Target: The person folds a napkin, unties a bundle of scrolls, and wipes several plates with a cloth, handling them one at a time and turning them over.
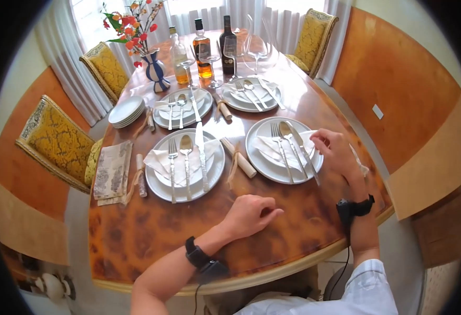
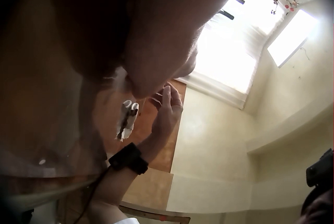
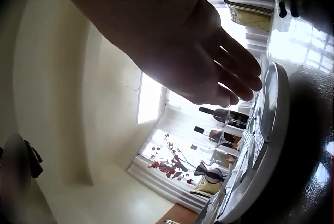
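My right hand [image 1: 338, 152] hovers at the right rim of the front right plate [image 1: 251, 142], fingers lightly bent and holding nothing. In the right wrist view its fingers [image 3: 237, 65] reach out above the plate edge. A white napkin [image 1: 265, 150] lies on that plate under a fork [image 1: 285, 155], a spoon [image 1: 292, 145] and a knife [image 1: 305, 152], whose handle slants past the front rim. My left hand [image 1: 251, 215] rests on the table [image 1: 188, 236] near its front edge, loosely curled with nothing in it. A rolled bundle [image 1: 360, 164] right of the plate is partly hidden by my right arm.
The front left plate [image 1: 217, 163] carries a similar setting, with a twine-tied roll [image 1: 239, 157] between both plates. Further back stand two more settings, bottles [image 1: 202, 52], wine glasses [image 1: 234, 50], a decanter [image 1: 259, 47] and a flower vase [image 1: 157, 73]. Stacked plates [image 1: 127, 111] and folded cloth napkins [image 1: 113, 170] lie left.
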`<state>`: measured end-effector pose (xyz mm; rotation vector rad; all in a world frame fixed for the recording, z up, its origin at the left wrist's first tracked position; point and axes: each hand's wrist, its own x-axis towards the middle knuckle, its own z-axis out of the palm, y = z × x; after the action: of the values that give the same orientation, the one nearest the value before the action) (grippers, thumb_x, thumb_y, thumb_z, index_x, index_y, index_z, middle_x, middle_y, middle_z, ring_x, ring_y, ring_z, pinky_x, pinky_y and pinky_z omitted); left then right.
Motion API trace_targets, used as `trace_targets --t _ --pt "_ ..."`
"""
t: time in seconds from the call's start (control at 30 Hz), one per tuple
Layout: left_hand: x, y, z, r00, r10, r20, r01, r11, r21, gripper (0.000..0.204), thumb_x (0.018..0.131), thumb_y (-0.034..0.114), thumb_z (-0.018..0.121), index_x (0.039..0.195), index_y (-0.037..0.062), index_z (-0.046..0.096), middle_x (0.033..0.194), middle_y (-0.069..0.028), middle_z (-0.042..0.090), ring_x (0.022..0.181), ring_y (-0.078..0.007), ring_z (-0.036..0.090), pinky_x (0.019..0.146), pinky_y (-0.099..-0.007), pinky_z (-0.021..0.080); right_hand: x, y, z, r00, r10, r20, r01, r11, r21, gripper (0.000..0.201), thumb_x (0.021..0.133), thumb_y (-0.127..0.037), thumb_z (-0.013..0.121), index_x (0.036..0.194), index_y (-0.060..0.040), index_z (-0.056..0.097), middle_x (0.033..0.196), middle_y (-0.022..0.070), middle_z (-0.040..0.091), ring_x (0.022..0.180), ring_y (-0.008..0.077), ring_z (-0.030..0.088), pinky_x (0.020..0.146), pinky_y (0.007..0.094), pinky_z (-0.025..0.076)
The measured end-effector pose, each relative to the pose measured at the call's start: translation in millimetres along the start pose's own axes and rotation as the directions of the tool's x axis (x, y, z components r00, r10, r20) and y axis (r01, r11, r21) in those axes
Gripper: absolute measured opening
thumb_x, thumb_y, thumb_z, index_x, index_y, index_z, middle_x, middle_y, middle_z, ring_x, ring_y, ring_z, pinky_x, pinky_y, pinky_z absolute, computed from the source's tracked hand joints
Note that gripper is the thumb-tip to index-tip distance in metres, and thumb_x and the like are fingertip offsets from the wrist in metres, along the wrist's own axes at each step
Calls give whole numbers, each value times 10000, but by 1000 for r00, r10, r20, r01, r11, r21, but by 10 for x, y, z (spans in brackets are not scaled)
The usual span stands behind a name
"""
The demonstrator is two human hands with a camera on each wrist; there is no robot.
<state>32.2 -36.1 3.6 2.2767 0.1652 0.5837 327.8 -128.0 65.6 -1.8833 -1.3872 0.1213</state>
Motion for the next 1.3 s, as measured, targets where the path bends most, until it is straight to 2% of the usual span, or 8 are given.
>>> trace_targets --t 0.1,0.27,0.4,0.6,0.7,0.9,1.13,1.3 --pt "41 45 -42 994 -104 42 104 995 -2 333 954 268 726 779 5 618 681 -169 649 637 -398 609 597 -454 486 -65 -165 73 989 -142 -42 139 988 -68 175 960 -169 694 1006 -8 745 833 166 740 729 296 723 675 396 550" --pt "-21 -20 41 955 -294 22 283 892 -354 271 1070 200 609 906 -12 651 643 -15 562 623 -46 532 557 -285 434 -276 -448 314 953 -184 242 220 967 -131 233 964 -217 673 1135 -59 685 853 166 736 879 386 708 799 491 537" --pt "1 -11 21 941 -337 42 320 839 -440 310 1087 219 581 906 -20 662 661 10 597 630 -49 551 587 -257 456 -311 -272 545 943 -242 228 288 938 -193 331 938 -190 677 1222 -26 633 830 194 722 893 403 703 807 509 536" --pt "27 29 -5 916 -392 80 386 813 -436 282 1114 243 539 991 22 664 745 13 650 670 -40 578 593 -203 437 -252 -394 455 961 -76 264 50 993 105 398 860 -120 664 1244 -20 641 752 153 700 744 317 709 729 439 547" --pt "34 39 -17 915 -397 79 381 782 -493 328 1127 317 510 1060 34 661 806 -14 683 688 -55 601 605 -208 452 -305 -515 419 967 -157 198 98 955 280 461 870 -22 629 1330 -44 607 648 40 580 590 110 538 568 302 440" --pt "51 -29 -91 855 -517 46 309 435 -846 467 1119 451 484 1187 26 666 849 -9 683 688 -69 608 610 -222 468 -652 -863 576 894 -323 312 100 820 563 436 913 -46 678 1341 -42 594 666 31 580 592 120 543 579 301 464" --pt "-16 -210 -130 842 -530 97 373 444 -815 432 1119 433 493 978 52 640 813 -30 649 633 -101 613 544 -241 479 -292 -426 276 992 -128 13 129 983 -132 272 936 -333 727 994 -67 726 797 174 727 818 369 720 763 472 556" --pt "-5 -148 -121 836 -538 112 409 472 -781 436 1125 430 473 978 50 626 828 -54 654 634 -125 629 563 -258 514 -221 -225 198 975 129 180 -46 912 -407 351 901 -410 750 888 -61 721 812 165 736 836 352 725 790 465 556"
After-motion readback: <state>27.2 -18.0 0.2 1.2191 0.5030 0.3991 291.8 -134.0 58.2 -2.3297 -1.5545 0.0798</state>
